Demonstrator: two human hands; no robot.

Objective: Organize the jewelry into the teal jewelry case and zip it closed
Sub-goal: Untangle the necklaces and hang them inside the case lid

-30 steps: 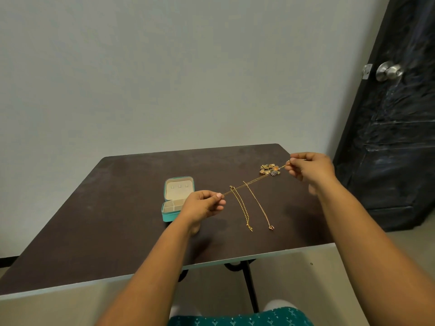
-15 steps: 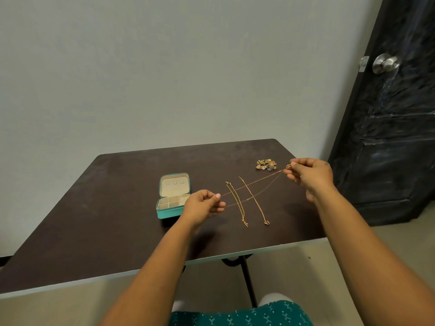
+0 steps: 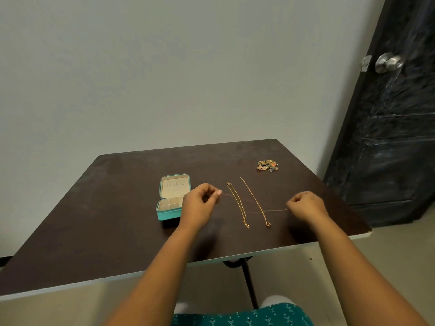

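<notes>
- Head view: one teal case [image 3: 170,209] lies open on the table [image 3: 98,215], left of centre, with its lid [image 3: 175,185] tipped back; the cream base is split into small compartments, and three small tabs show inside the lid.
- One thin chain [image 3: 273,210] is stretched between the two hands, above the table and crossing over the other chains; it is faint in the middle.
- Left hand [image 3: 200,202] pinches the chain's left end, fingers curled, just beside the case's right edge.
- Right hand [image 3: 306,204] pinches the chain's right end, fingers curled, near the table's right front.
- Two more gold chains lie straight on the table between the hands, side by side and apart: a thicker chain [image 3: 238,203] on the left, a finer one [image 3: 255,201] with a small pendant at its near end on the right.
- One cluster of small pieces [image 3: 267,165] sits well behind the right hand; its pieces are too small to count.
- One dark door [image 3: 400,128] with one round knob [image 3: 387,62] stands at the right.
</notes>
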